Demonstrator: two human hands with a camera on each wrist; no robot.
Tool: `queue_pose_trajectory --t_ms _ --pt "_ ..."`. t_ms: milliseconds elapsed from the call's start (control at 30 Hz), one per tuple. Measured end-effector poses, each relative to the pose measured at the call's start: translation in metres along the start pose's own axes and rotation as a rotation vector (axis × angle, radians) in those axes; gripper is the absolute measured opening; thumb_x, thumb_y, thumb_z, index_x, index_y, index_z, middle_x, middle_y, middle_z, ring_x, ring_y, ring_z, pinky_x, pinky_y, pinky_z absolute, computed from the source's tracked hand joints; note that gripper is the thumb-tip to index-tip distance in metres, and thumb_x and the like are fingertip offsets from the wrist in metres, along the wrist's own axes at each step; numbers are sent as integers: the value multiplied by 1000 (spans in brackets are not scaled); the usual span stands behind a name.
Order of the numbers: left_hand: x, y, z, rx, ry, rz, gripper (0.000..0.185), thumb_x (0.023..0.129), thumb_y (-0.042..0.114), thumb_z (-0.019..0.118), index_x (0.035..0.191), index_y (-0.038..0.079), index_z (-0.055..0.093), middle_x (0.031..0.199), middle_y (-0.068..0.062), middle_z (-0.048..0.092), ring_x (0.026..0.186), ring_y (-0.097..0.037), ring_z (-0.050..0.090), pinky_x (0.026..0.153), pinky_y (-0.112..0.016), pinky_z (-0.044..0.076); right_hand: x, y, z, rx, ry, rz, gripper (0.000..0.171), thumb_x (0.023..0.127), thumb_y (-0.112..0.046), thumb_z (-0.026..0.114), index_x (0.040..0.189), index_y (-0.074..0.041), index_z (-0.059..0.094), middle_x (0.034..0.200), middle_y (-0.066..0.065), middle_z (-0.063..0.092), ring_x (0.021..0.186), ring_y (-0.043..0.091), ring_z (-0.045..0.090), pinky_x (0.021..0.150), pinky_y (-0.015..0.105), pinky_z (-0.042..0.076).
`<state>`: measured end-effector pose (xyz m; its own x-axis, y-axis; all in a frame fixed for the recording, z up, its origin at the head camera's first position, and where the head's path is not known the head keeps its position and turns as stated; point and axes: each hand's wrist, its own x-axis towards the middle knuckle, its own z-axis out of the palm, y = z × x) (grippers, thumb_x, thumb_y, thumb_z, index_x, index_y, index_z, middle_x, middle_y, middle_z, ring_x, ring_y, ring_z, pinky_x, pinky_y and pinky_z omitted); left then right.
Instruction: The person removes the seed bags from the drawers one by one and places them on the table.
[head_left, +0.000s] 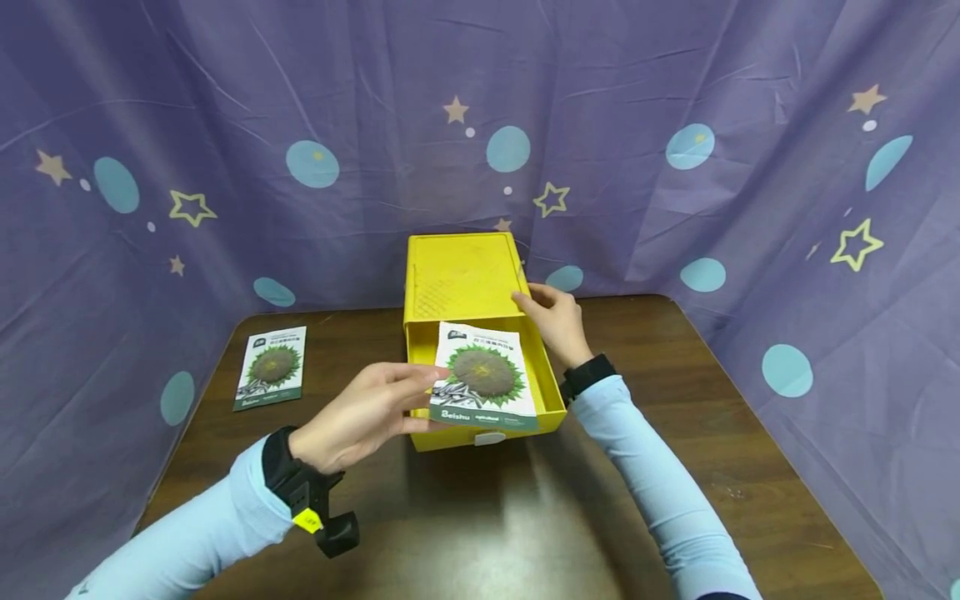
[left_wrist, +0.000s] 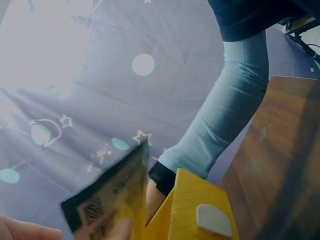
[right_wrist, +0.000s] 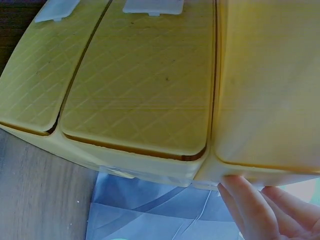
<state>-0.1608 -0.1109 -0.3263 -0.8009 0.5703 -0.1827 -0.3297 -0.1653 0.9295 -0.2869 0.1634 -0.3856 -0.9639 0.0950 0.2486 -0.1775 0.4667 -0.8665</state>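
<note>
A sunflower seed packet (head_left: pixel 483 375), white with a green lower band, is pinched at its left edge by my left hand (head_left: pixel 367 412). It sits tilted over the pulled-out drawer (head_left: pixel 553 417) of a yellow drawer box (head_left: pixel 465 275). In the left wrist view the back of the packet (left_wrist: pixel 107 195) shows a square code, with a finger of mine against it. My right hand (head_left: pixel 555 321) touches the box's upper right edge, fingers fairly straight. Its fingertips meet the yellow edge in the right wrist view, where patterned drawer fronts (right_wrist: pixel 140 90) fill the top.
A second sunflower seed packet (head_left: pixel 272 367) lies at the left of the brown wooden table (head_left: pixel 675 467). The drawer front carries a white pull tab (head_left: pixel 490 438). A purple curtain (head_left: pixel 600 83) with stars and dots hangs behind and on both sides.
</note>
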Motion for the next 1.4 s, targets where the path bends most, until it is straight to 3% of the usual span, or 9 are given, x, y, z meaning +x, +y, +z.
queue_pose_trajectory --t_ms 200,333,500,633,800,967,1167,1300,1400 --pt "-25 -2 -14 31 103 75 43 93 5 54 131 -11 41 126 -18 45 94 -15 57 79 -34 52 1 0 0 -2 2 14 55 82 -52 62 122 -14 62 107 5 66 90 18 62 78 35 52" --pt "-42 -5 -30 98 230 149 45 89 8 61 129 -6 47 107 -9 53 73 -7 52 66 -22 50 0 2 0 18 -15 27 57 82 -53 62 123 -14 61 108 5 65 91 17 62 80 35 51" --pt "-58 -8 -59 159 389 259 46 88 12 64 128 -4 49 120 -5 48 77 -5 51 64 -20 49 -3 4 0 35 -26 38 57 82 -54 62 123 -15 60 106 4 65 90 18 62 80 35 51" --pt "-62 -12 -86 186 531 281 48 85 14 68 128 -1 52 127 -3 40 74 -5 52 61 -19 49 -5 3 -1 46 -36 41 56 83 -53 61 123 -14 61 106 6 65 91 19 62 80 36 51" --pt "-48 -32 -121 253 666 232 50 83 15 70 127 -2 52 116 1 49 75 -4 57 62 -19 51 -5 2 -2 47 -20 33 53 83 -51 62 122 -15 61 103 4 66 89 19 62 79 36 51" --pt "-24 -69 -151 433 769 95 45 85 14 68 124 -3 54 112 -8 60 77 -3 59 61 -22 51 -3 3 -1 52 -22 40 54 83 -51 63 122 -14 61 104 5 66 89 18 62 80 36 51" --pt "-3 -107 -174 635 764 -1 36 87 8 63 120 -7 56 122 -27 53 96 -24 57 67 -29 49 -2 3 1 50 -29 45 57 82 -53 62 124 -13 60 107 5 65 90 19 62 81 35 51" --pt "7 -120 -185 743 780 -20 32 87 4 62 117 -8 58 119 -29 53 112 -39 47 81 -42 46 -1 2 0 51 -27 44 56 82 -52 62 124 -14 60 108 5 64 91 19 62 81 35 51" --pt "13 -124 -192 815 805 -10 30 86 4 62 114 -7 59 115 -29 55 108 -40 49 82 -48 44 -1 1 0 54 -24 43 55 83 -51 62 123 -14 61 108 5 64 91 19 62 81 35 52"
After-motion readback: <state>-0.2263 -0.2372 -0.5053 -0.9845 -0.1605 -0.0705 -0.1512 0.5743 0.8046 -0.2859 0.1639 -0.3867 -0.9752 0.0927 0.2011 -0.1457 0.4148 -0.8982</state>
